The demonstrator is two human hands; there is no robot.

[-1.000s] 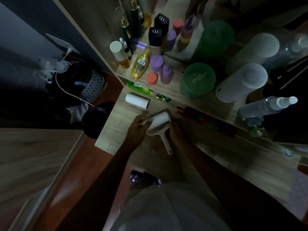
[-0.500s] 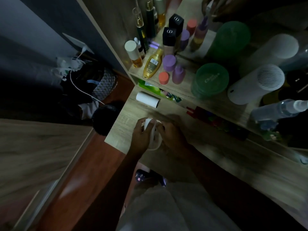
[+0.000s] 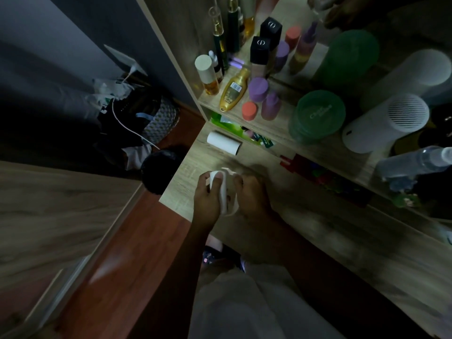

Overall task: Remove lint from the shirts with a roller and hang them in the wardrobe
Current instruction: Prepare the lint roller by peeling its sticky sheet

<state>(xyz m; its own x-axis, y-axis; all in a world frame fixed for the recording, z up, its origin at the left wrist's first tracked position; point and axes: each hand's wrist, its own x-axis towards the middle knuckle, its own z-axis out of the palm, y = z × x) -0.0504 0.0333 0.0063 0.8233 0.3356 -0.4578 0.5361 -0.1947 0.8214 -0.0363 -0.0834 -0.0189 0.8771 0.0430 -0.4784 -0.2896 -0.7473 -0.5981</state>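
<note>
A white lint roller (image 3: 226, 192) is held between both hands just above the wooden desk (image 3: 305, 231), near its left end. My left hand (image 3: 208, 195) grips the roller's left side, with the thumb laid over its top. My right hand (image 3: 252, 194) closes around its right side and hides the handle. A spare white roll (image 3: 223, 142) lies on the desk behind the hands, next to the shelf base. No shirt or wardrobe interior is clearly in view.
A shelf (image 3: 276, 123) behind the desk carries several bottles, a green tub (image 3: 318, 116) and a white cylindrical device (image 3: 389, 123). A spray bottle (image 3: 413, 162) lies at right. A patterned bag (image 3: 156, 121) with a white cable sits on the reddish floor (image 3: 127, 260) at left.
Both hands lifted the roller off the desk and closed around it. Its handle, visible a second ago, is now hidden. The view shifted so the scene sits further right.
</note>
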